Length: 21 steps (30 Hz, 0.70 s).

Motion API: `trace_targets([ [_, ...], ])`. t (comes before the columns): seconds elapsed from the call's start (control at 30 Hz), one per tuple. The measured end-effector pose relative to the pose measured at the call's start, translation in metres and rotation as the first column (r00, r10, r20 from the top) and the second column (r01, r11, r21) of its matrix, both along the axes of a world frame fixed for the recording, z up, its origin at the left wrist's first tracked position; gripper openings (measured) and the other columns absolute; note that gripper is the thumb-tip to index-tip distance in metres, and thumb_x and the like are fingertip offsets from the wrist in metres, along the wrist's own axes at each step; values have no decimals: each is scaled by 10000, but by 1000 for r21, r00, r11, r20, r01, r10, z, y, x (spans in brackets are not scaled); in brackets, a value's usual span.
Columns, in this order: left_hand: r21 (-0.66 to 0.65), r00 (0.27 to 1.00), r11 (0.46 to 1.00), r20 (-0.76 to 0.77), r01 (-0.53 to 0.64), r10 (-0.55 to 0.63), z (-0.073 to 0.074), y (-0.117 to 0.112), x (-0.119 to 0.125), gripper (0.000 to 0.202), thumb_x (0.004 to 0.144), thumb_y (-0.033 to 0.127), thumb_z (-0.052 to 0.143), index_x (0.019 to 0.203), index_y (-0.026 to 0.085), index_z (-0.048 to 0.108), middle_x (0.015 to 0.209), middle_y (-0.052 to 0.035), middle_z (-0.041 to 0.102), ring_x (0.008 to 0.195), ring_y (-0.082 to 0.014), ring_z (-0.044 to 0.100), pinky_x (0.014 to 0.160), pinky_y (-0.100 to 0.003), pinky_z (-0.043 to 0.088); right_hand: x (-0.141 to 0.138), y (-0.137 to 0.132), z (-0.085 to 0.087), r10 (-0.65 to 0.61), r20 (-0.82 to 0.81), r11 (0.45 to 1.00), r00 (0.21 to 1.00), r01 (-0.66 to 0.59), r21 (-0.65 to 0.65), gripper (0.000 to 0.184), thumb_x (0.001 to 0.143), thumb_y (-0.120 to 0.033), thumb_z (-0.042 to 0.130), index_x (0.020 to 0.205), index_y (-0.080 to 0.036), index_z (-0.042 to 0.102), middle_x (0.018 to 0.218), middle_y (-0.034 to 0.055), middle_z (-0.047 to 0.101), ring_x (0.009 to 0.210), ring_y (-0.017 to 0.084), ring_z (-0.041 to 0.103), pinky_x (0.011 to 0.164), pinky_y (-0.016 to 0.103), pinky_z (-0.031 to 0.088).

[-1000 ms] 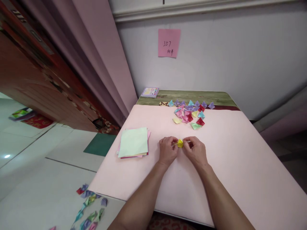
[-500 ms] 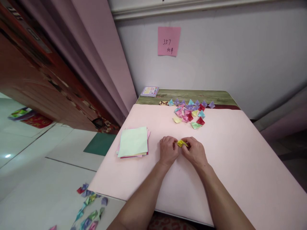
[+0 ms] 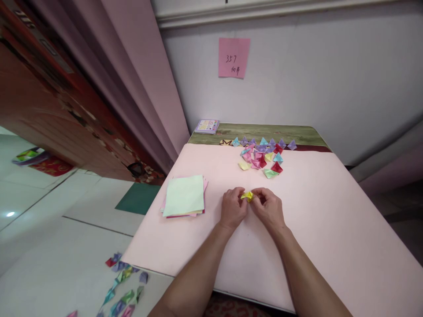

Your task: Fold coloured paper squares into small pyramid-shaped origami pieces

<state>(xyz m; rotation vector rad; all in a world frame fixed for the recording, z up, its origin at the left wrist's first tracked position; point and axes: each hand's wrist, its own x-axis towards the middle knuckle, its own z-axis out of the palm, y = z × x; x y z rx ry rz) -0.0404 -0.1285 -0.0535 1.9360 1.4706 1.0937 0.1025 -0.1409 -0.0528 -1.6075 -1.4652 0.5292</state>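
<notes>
A small folded yellow paper boat (image 3: 247, 196) is pinched between my two hands above the middle of the pink-covered table (image 3: 313, 211). My left hand (image 3: 233, 206) closes its thumb and fingertips on the left end. The right end is gripped by the fingertips of my right hand (image 3: 268, 207). To the left lies a stack of square paper (image 3: 184, 196), pale green on top with pink, yellow and red edges showing. Beyond my hands sits a group of small folded paper boats (image 3: 261, 158) in pink, red, blue, purple, yellow and green.
A purple-edged pack (image 3: 207, 126) lies at the table's far left corner. More folded papers (image 3: 120, 286) are scattered on the floor at the lower left. A pink note (image 3: 234, 57) with handwriting hangs on the wall. A pink curtain (image 3: 142, 66) hangs at the left.
The yellow paper boat has turned and shifted slightly left between my fingers, showing more of its folded shape. Both hands stay in nearly the same place.
</notes>
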Motion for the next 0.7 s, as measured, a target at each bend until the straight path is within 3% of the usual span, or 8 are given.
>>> trace_targets([
  [0.2, 35, 979, 999, 205, 1, -8, -4, 0, 0, 251, 837, 150, 550, 1082, 195, 581, 1013, -77, 671, 924, -195, 647, 827, -327, 525, -1, 0, 3, 95, 15, 995, 995, -95, -5, 275, 794, -304, 562, 1008, -199, 698, 889, 52, 705, 651, 164, 607, 641, 288, 492],
  [0.33, 65, 968, 998, 249, 17, -33, -8, 1, 1, 261, 845, 130, 524, 1096, 180, 574, 1016, -80, 664, 918, -181, 652, 811, -311, 546, -2, 0, 4, 99, 16, 995, 995, -99, 3, 254, 776, -260, 543, 963, -208, 707, 894, 42, 708, 662, 160, 609, 627, 271, 477],
  [0.53, 178, 985, 982, 149, 60, -87, -7, -1, 3, 370, 775, 30, 468, 1099, 178, 568, 995, -75, 647, 924, -186, 629, 839, -327, 540, -5, -2, 6, 26, -39, 999, 999, -27, -37, 201, 726, -210, 532, 843, -206, 695, 782, 20, 695, 636, 166, 588, 606, 266, 454],
  [0.7, 279, 994, 957, 49, 80, -97, 0, -5, 5, 378, 739, -6, 431, 1028, 176, 594, 942, -74, 632, 910, -194, 605, 827, -327, 532, -10, -5, 8, 1, -130, 999, 992, -7, -43, 226, 777, -224, 487, 851, -199, 699, 748, 19, 697, 609, 161, 578, 597, 263, 459],
])
